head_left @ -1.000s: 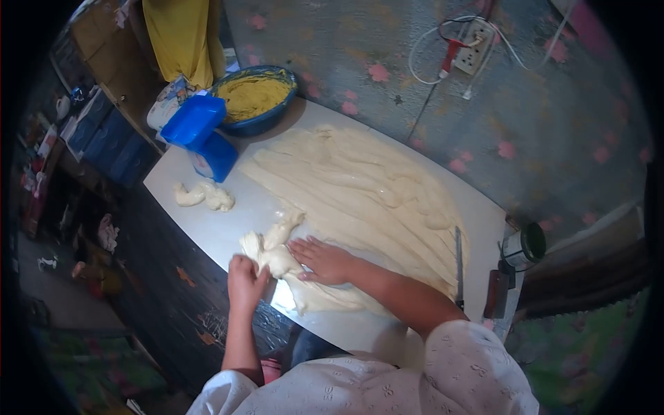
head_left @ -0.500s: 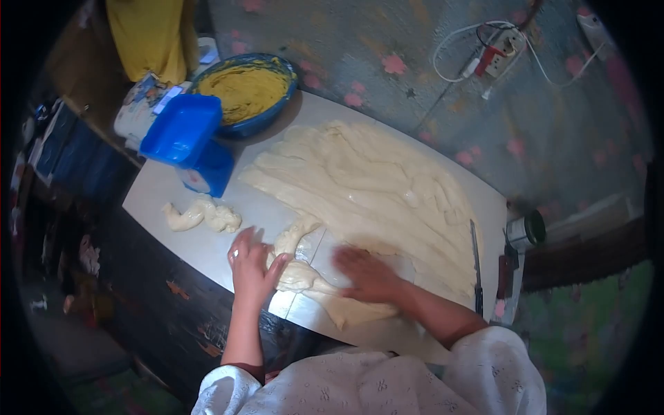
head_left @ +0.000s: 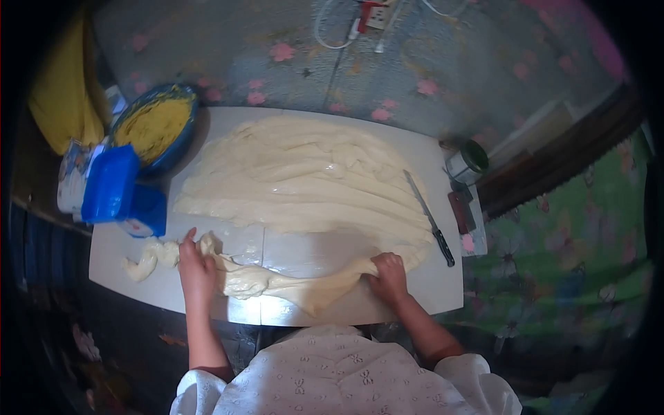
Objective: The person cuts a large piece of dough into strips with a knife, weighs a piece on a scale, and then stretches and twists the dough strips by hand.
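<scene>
A wide sheet of pale, glossy dough covers much of the white table. Along the near edge runs a thick, twisted strip of the same dough, joined to the sheet at the right. My right hand has its fingers curled round that strip's right part. At the strip's left end, my left hand rests against the dough, fingers stretched forward and thumb apart. Left of it lies a small twisted dough piece. On the sheet's right side is a long knife with a black handle.
A blue kitchen scale stands at the table's left, before a blue basin of yellow filling. A dark-rimmed can is beyond the right edge. The painted wall borders the far side, with a power strip on it.
My right hand has gone from a blurred, spread reach to a grip on the dough strip. My left hand stays at the strip's left end. The camera view has turned and shifted right.
</scene>
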Action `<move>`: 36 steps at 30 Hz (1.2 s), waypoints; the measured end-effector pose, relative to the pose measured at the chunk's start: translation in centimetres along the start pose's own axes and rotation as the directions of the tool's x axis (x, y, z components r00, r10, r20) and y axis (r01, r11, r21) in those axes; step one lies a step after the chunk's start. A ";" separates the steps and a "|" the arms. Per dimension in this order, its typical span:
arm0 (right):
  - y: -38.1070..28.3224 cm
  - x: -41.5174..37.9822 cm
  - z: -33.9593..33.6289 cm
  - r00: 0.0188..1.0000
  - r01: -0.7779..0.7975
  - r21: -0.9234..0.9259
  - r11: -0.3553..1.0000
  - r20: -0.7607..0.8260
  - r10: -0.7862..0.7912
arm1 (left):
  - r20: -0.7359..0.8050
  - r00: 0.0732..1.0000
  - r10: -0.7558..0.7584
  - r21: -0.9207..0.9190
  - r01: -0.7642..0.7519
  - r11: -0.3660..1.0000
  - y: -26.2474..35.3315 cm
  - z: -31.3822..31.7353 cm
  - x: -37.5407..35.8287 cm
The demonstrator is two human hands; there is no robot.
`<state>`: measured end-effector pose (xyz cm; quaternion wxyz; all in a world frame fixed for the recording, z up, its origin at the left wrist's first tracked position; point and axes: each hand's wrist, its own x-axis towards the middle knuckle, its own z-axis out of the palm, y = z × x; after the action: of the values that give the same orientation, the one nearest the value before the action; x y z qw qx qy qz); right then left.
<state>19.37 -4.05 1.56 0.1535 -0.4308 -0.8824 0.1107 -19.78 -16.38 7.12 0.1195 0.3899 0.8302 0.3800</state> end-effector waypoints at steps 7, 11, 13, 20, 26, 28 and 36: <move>-0.6 -0.6 -6.2 0.972 0.034 0.167 0.985 0.225 -0.072 | 0.640 0.636 0.432 0.092 -0.621 0.778 9.1 7.7 -8.2; 3.7 -1.9 -4.3 0.996 -0.069 -0.065 0.996 -0.064 0.065 | 0.612 0.640 0.464 0.147 -0.669 0.728 10.1 14.0 -10.6; 5.3 -0.6 -3.8 0.998 -0.058 -0.061 0.996 -0.005 0.058 | 0.470 0.636 0.612 0.107 -0.730 0.676 11.0 16.5 -11.4; 4.9 2.4 -2.2 0.974 -0.209 0.377 0.902 -0.005 0.227 | 0.685 0.705 0.183 -0.208 -0.051 0.977 16.7 15.9 -9.3; 1.4 3.0 -8.9 0.933 -0.284 0.732 0.619 0.361 0.001 | 0.732 0.676 0.081 -0.547 0.512 0.662 12.3 4.8 -6.7; 1.0 4.7 -7.5 0.901 -0.257 0.741 0.621 0.415 -0.123 | 0.589 0.806 0.056 -0.324 0.172 0.930 11.8 5.0 -6.4; 1.4 3.4 -1.1 0.845 0.472 0.016 0.882 0.277 -0.457 | 0.549 0.761 0.345 0.486 -0.627 0.609 10.5 13.3 -7.8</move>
<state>18.80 -0.49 2.69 0.0416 -0.1890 -0.9754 0.1054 -2.21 -10.70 4.91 0.0350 0.6903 0.7226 -0.0004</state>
